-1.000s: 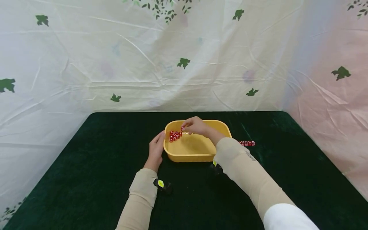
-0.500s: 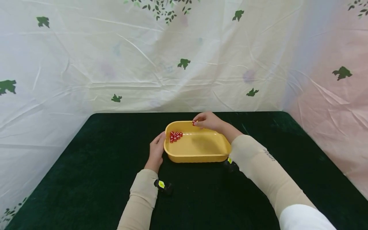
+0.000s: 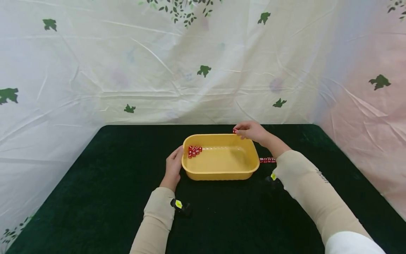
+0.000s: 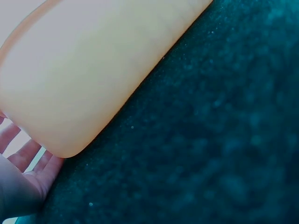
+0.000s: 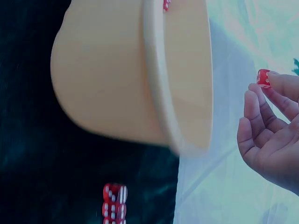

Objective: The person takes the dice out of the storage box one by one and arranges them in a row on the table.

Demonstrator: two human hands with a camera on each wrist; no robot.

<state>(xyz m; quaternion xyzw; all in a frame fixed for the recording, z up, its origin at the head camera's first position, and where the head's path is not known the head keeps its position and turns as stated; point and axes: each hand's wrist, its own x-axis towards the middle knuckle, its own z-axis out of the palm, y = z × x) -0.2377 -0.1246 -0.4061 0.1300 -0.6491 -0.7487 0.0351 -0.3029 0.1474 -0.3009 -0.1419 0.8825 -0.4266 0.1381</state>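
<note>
A yellow plastic tub (image 3: 219, 175) stands on the table, with several red dice (image 3: 194, 151) clustered at its left end. Against that end rests my left hand (image 3: 172, 168), its extended fingers (image 4: 25, 156) touching the outer wall in the left wrist view. Above the tub's far right corner, my right hand (image 3: 252, 132) pinches one red die (image 5: 263, 78) between thumb and fingertips. To the right of the tub, a row of red dice (image 3: 267, 160) lies on the cloth, its right end hidden behind my right forearm in the head view.
Dark green cloth (image 3: 95, 197) covers the table. A pale curtain (image 3: 152, 70) with green leaf shapes hangs behind it and along both sides. A black wrist camera (image 3: 181, 206) is strapped below my left hand.
My right hand has moved right with the pinched die, from over the dice in the tub to its far right corner. The left hand and tub have stayed in place.
</note>
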